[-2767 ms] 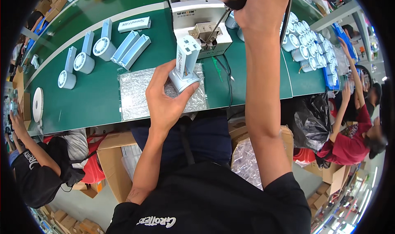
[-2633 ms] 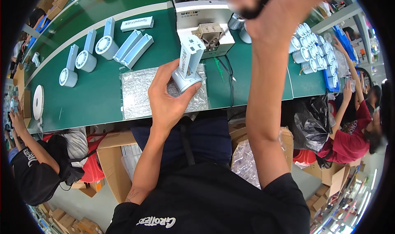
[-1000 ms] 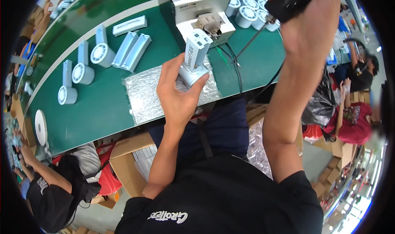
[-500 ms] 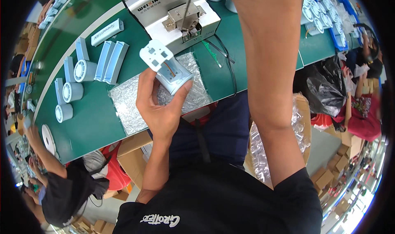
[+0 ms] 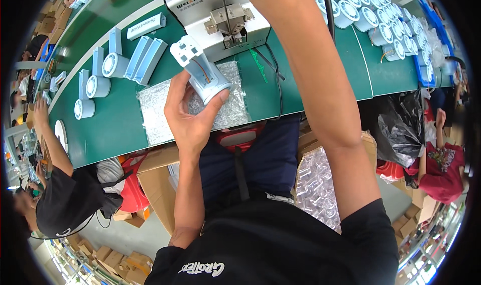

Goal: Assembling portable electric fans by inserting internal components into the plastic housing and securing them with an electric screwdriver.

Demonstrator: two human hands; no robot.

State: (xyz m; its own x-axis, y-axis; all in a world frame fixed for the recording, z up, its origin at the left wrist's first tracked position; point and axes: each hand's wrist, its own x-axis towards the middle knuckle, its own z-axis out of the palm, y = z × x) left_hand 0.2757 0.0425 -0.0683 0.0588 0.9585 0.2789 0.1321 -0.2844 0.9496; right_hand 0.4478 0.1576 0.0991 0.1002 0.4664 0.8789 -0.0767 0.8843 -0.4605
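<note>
My left hand [image 5: 193, 127] is closed around the lower body of a light-blue fan housing [image 5: 206, 83], thumb on one side and fingers on the other. The housing is tilted over the table, its open side showing a thin brown-orange wire inside and a pale plate with square cutouts at the top. My right forearm [image 5: 325, 84] stretches up and across to the top edge, where the hand is cut off from view. Near it, a thin metal shaft [image 5: 224, 7] comes down into the metal fixture [image 5: 229, 24] on the front of a white machine [image 5: 200, 7].
Bubble wrap [image 5: 160, 112] lies under the housing. Fan parts [image 5: 97, 86] and long trays [image 5: 150, 62] stand left; many fan heads [image 5: 381, 34] crowd the right. A black cable [image 5: 280, 92] crosses the green table [image 5: 110, 139]. Below is a carton of clear plastic pieces [image 5: 318, 190]. Co-workers sit either side.
The view has shifted, showing more of the fan heads on the right. My right forearm now leans further left toward the machine. The fan housing stays in my left hand, turned slightly.
</note>
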